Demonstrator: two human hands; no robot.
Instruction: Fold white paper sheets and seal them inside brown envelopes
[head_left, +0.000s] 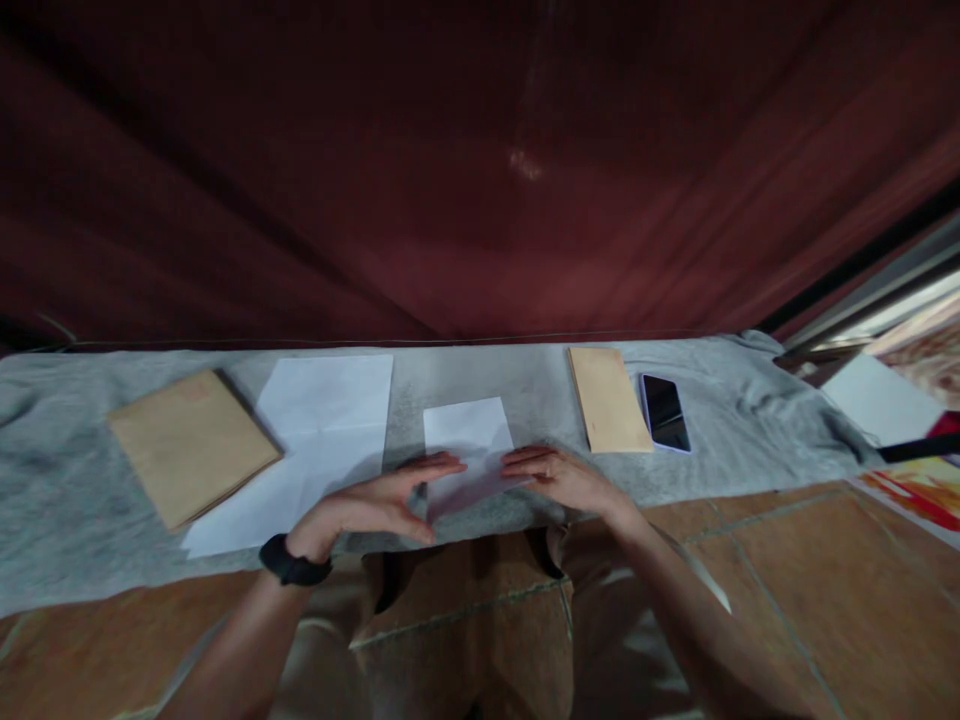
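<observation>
Left hand (379, 500), right hand (559, 478), flat on folded paper (469, 440)

Hands (375, 503) on paper (469, 440) (white)

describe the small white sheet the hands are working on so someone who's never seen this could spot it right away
Find the grey cloth spread along the floor below the dark red curtain. At its middle, the left hand and right hand press on a small white sheet. It is much smaller than the large white paper to its left, and unlike the brown envelopes it is white.
</observation>
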